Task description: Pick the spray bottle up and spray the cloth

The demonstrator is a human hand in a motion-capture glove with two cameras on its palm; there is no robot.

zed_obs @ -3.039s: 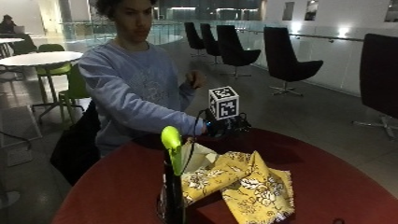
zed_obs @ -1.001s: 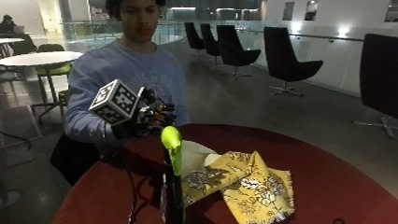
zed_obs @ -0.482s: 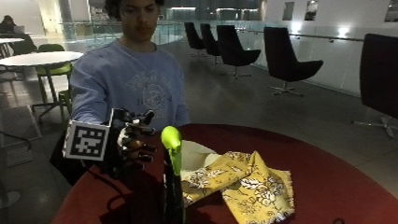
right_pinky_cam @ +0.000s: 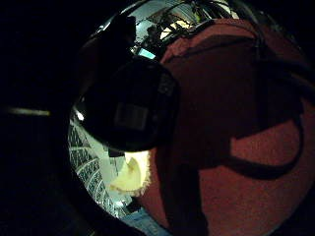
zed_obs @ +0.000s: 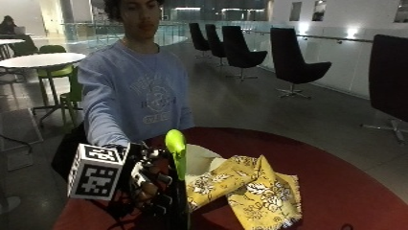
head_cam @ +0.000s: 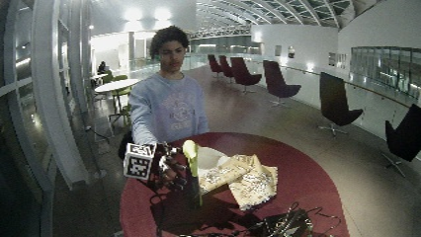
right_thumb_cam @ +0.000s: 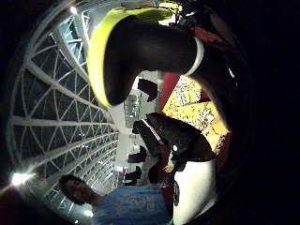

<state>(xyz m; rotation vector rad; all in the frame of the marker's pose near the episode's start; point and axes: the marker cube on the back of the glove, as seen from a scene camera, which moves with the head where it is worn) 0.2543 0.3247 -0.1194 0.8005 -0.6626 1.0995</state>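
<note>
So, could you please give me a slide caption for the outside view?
Gloved right hand reaches the spray bottle, beside the yellow cloth on the red table.

Place: public lounge or atrium hall.
Seating: row of dark swivel chairs (zed_obs: 294, 64) along the railing.
Tables: round café table (zed_obs: 41, 60) with green chairs (zed_obs: 52, 72).
Roof: glazed lattice ceiling (head_cam: 283, 11).

One spray bottle (zed_obs: 176, 182) with a yellow-green head stands on one round red table (zed_obs: 331, 191). One yellow patterned cloth (zed_obs: 255, 189) lies on it, partly over one white item (zed_obs: 199, 160). One gloved right hand (zed_obs: 148, 179) is near the bottle.
</note>
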